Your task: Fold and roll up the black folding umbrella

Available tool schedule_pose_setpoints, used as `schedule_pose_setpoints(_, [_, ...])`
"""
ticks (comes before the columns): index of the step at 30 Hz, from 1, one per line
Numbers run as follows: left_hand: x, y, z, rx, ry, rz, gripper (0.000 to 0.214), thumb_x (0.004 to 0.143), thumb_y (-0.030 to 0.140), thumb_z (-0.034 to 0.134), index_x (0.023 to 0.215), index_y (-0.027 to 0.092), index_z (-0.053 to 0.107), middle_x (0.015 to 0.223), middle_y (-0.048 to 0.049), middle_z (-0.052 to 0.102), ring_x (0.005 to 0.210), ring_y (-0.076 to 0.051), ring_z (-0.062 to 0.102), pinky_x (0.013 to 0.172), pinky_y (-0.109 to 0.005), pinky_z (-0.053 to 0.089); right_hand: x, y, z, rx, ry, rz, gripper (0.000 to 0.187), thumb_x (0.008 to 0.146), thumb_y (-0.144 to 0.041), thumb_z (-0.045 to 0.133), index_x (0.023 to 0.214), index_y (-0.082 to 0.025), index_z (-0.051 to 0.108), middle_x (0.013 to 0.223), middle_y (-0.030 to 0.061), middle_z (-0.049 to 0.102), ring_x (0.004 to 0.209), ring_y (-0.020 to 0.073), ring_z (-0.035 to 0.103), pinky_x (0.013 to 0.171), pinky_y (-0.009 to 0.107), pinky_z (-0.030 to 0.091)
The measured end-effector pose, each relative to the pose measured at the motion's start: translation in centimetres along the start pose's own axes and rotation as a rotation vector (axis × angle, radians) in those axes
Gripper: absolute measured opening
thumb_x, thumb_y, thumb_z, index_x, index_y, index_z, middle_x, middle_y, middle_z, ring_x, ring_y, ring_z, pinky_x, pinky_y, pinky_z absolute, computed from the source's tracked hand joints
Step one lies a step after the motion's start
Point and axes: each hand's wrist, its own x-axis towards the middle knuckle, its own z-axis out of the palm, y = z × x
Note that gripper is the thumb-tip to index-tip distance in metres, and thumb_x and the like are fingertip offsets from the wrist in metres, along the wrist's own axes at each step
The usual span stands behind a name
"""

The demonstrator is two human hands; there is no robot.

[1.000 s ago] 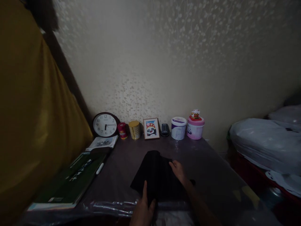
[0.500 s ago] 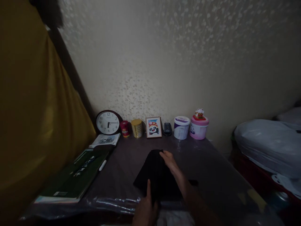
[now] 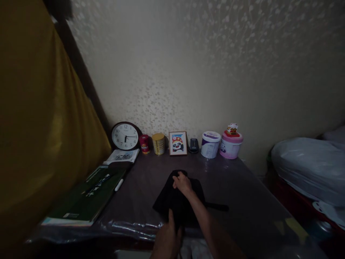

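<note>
A limp black cloth item (image 3: 164,198) lies near the front edge of the table; its exact kind is too dark to make out. Along its right side a narrow black strap or stick-like piece (image 3: 218,207) sticks out. My right hand (image 3: 183,183) is closed on the upper part of the cloth, fingers bent over it. At the near edge, my left hand (image 3: 166,237) grips the cloth with the index finger stretched along its top; the other fingers are mostly hidden.
Along the wall stand a clock (image 3: 125,136), red tin (image 3: 145,144), yellow tin (image 3: 158,144), framed panda picture (image 3: 178,143), dark device (image 3: 193,145), white tub (image 3: 210,144) and pink tub (image 3: 230,147) with a figurine. A green book (image 3: 88,198) and white marker (image 3: 119,185) lie left.
My right hand has shifted left across the top of the black cloth and its fingers have curled in. More of the narrow dark piece shows at right. My left hand stays at the near edge.
</note>
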Motion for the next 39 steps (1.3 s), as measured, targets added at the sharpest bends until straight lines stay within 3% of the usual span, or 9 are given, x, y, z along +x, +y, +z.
schedule_pose_setpoints(7, [-1.1, 0.4, -0.3, -0.185, 0.138, 0.03, 0.08, 0.081, 0.026, 0.037, 0.134, 0.008, -0.02, 0.098, -0.0113, 0.066, 0.082, -0.019, 0.063, 0.063, -0.023, 0.037, -0.7, -0.8, 0.0, -0.1, -0.037, -0.05, 0.033, 0.083, -0.024, 0.041, 0.112, -0.013, 0.052, 0.07, 0.0036, 0.07, 0.077, 0.0143, 0.064, 0.065, 0.022, 0.04])
schedule_pose_setpoints(12, [-0.5, 0.5, -0.6, -0.082, 0.059, 0.113, 0.079, 0.074, 0.016, 0.041, 0.139, 0.023, -0.004, 0.098, -0.0086, 0.066, 0.082, -0.019, 0.064, 0.059, -0.023, 0.034, -1.9, -1.4, -0.4, -0.09, -0.036, -0.109, 0.028, 0.081, -0.02, 0.044, 0.106, -0.018, 0.057, 0.074, 0.0021, 0.07, 0.079, 0.0141, 0.064, 0.068, 0.021, 0.041])
schedule_pose_setpoints(17, [0.1, 0.2, -0.3, -0.084, 0.023, 0.068, 0.076, 0.076, 0.016, 0.038, 0.139, 0.019, -0.005, 0.094, -0.0098, 0.068, 0.079, -0.02, 0.064, 0.058, -0.024, 0.035, -5.8, 0.8, -0.9, 0.148, 0.052, -0.512, 0.022, 0.085, -0.024, 0.043, 0.093, -0.024, 0.063, 0.089, -0.0007, 0.068, 0.087, 0.0107, 0.06, 0.08, 0.021, 0.042])
schedule_pose_setpoints(20, [0.4, -0.1, 0.0, -0.095, -0.002, 0.094, 0.076, 0.076, 0.015, 0.037, 0.138, 0.014, -0.007, 0.093, -0.0098, 0.068, 0.077, -0.019, 0.064, 0.059, -0.024, 0.036, -7.3, 2.9, -0.6, 0.136, 0.145, -0.635, 0.022, 0.086, -0.023, 0.042, 0.093, -0.023, 0.063, 0.094, 0.0022, 0.067, 0.097, 0.0136, 0.056, 0.088, 0.028, 0.041])
schedule_pose_setpoints(25, [0.9, -0.1, 0.2, -0.071, -0.057, 0.031, 0.077, 0.078, 0.014, 0.037, 0.137, 0.016, -0.012, 0.097, -0.0095, 0.067, 0.079, -0.017, 0.064, 0.061, -0.023, 0.038, -3.5, 4.8, -0.1, -0.015, 0.088, -0.727, 0.027, 0.088, -0.024, 0.038, 0.102, -0.025, 0.062, 0.109, 0.0032, 0.063, 0.115, 0.0164, 0.046, 0.103, 0.041, 0.027])
schedule_pose_setpoints(29, [0.8, 0.3, -0.2, -0.061, -0.077, -0.041, 0.076, 0.079, 0.014, 0.039, 0.137, 0.02, -0.01, 0.103, -0.0089, 0.066, 0.084, -0.017, 0.063, 0.064, -0.023, 0.038, 1.5, 4.5, -0.7, -0.135, 0.086, -0.592, 0.03, 0.089, -0.024, 0.036, 0.108, -0.023, 0.06, 0.118, 0.0035, 0.059, 0.12, 0.017, 0.042, 0.104, 0.043, 0.024])
schedule_pose_setpoints(32, [0.7, 0.4, -0.4, -0.086, -0.075, -0.041, 0.077, 0.079, 0.013, 0.038, 0.137, 0.019, -0.012, 0.101, -0.0089, 0.066, 0.086, -0.017, 0.063, 0.066, -0.023, 0.039, 2.7, 3.9, -1.2, -0.217, 0.183, -0.457, 0.031, 0.088, -0.023, 0.038, 0.112, -0.019, 0.057, 0.125, 0.0068, 0.053, 0.123, 0.0178, 0.039, 0.105, 0.041, 0.022])
schedule_pose_setpoints(35, [0.8, 0.2, -0.4, -0.107, -0.075, -0.024, 0.076, 0.079, 0.014, 0.039, 0.137, 0.018, -0.011, 0.102, -0.0096, 0.066, 0.086, -0.017, 0.063, 0.067, -0.023, 0.04, 0.5, 3.1, -0.9, -0.209, 0.228, -0.473, 0.033, 0.088, -0.023, 0.039, 0.116, -0.017, 0.055, 0.129, 0.0085, 0.049, 0.125, 0.0177, 0.036, 0.106, 0.04, 0.022])
schedule_pose_setpoints(39, [1.0, -0.4, 0.1, -0.154, -0.065, -0.016, 0.076, 0.079, 0.014, 0.039, 0.137, 0.013, -0.009, 0.111, -0.0118, 0.062, 0.091, -0.017, 0.062, 0.071, -0.023, 0.041, -5.8, 2.5, 0.4, -0.109, 0.072, -0.579, 0.032, 0.089, -0.026, 0.036, 0.114, -0.022, 0.056, 0.126, 0.0043, 0.052, 0.126, 0.0172, 0.033, 0.107, 0.043, 0.019])
